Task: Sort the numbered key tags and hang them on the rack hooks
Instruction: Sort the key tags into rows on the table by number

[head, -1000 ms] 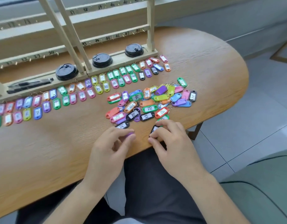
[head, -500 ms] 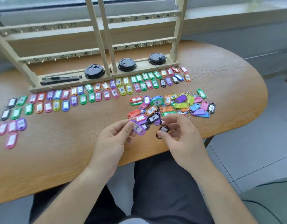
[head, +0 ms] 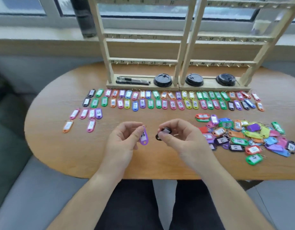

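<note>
The purple tag (head: 144,138) hangs by its ring, the black tag (head: 163,132) tilted at its 3 o'clock. Flat rows (head: 165,103) at 12 before the rack (head: 184,47); pile (head: 239,135) at 3.

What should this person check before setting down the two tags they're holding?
1. Left hand grips the purple tag: ok.
2. Right hand grips the black tag: ok.
3. Purple tag's label faces the camera: ok.
4. Black tag's number readable: cannot tell, fingers cover it.
5. Bare table beside the sorted rows for placing: ok.
6. Rack hooks free: ok.
</note>
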